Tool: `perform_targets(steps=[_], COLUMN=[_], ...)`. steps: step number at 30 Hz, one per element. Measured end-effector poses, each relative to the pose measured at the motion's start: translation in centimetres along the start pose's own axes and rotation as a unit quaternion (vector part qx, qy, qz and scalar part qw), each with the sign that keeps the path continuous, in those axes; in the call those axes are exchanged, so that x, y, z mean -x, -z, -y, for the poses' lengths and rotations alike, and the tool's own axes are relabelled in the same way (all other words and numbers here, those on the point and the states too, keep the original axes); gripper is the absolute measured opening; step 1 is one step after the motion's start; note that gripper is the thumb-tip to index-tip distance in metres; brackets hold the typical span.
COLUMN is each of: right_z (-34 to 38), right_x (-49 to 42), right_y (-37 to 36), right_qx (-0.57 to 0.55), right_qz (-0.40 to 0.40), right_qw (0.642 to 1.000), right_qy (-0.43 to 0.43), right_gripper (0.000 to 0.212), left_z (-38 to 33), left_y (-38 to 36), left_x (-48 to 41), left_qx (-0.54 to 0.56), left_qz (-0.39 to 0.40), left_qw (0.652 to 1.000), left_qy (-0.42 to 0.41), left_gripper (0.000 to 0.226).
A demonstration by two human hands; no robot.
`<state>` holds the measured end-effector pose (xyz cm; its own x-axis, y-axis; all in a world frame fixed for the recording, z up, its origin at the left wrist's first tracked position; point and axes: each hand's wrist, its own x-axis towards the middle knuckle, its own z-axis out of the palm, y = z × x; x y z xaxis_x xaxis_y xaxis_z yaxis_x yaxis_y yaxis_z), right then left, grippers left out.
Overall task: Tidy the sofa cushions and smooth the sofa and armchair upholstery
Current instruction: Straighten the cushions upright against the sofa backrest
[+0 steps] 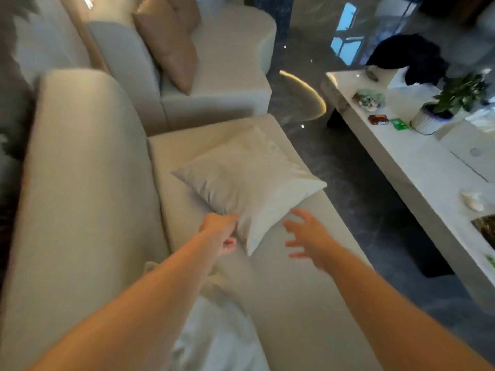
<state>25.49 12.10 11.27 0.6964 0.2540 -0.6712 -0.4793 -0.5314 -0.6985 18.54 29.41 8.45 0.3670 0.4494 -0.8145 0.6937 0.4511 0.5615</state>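
Note:
A pale grey cushion [249, 180] lies flat on the seat of the beige sofa [88, 183], one corner pointing toward me. My left hand [221, 231] pinches the cushion's near left edge, fingers curled on the fabric. My right hand [308, 238] hovers just right of the near corner, fingers spread, holding nothing. Two tan cushions [171, 46] lean against the back of the cream armchair [230, 84] beyond the sofa. A white cloth [214, 336] lies bunched on the seat close to me.
A long white coffee table [417, 167] runs along the right, carrying a potted plant [450, 103], a small red box [378, 119], a green packet and a black fluffy object [412, 57]. Dark glossy floor [348, 167] separates it from the sofa.

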Motion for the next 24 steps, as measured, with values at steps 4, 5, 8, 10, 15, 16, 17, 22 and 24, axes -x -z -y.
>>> perform_targets(steps=[4,5,8,10,15,16,17,22,24], right_z=[0.4,-0.2,-2.9,-4.7,-5.8,-5.4,-4.6,2.2,5.4], right_x=[-9.4,-11.3,-15.4,-17.1,-17.6,-17.3,-17.0,-14.9,-13.6], right_y=[-2.6,-3.6,-7.0,-8.6,-9.4,-9.0,-8.7,-9.1,-11.1], right_qx=[-0.091,-0.111,-0.154,-0.189,-0.244,-0.257,-0.269,-0.33,-0.352], right_qz=[-0.072,-0.081,-0.082,-0.081,-0.121,-0.123,-0.12,-0.057,-0.023], right_qw=[0.993,0.989,0.981,0.974,0.957,0.954,0.951,0.935,0.929], right_qy=[-0.034,-0.05,-0.085,-0.096,-0.096,-0.095,-0.092,-0.115,-0.116], right_gripper=[0.074,0.081,0.089,0.088,0.083,0.079,0.074,0.035,0.023], left_z=[1.5,2.2,4.3,5.2,5.0,4.2,3.2,-5.9,-9.5], left_y=[-2.2,-2.7,-4.0,-4.3,-4.3,-4.2,-4.0,-0.9,1.0], left_x=[-10.2,-12.1,-16.3,-18.3,-17.9,-16.9,-16.0,-10.4,-8.3], left_qx=[0.036,0.04,0.033,0.069,0.035,0.045,0.056,-0.016,-0.036], left_qz=[-0.017,-0.014,-0.005,0.004,-0.122,-0.128,-0.128,-0.187,-0.216], left_qw=[0.999,0.999,0.999,0.997,0.982,0.98,0.977,0.931,0.907], left_qy=[0.011,0.006,-0.026,-0.046,-0.139,-0.149,-0.16,-0.313,-0.361], left_gripper=[0.073,0.08,0.088,0.078,0.038,0.032,0.027,0.022,0.019])
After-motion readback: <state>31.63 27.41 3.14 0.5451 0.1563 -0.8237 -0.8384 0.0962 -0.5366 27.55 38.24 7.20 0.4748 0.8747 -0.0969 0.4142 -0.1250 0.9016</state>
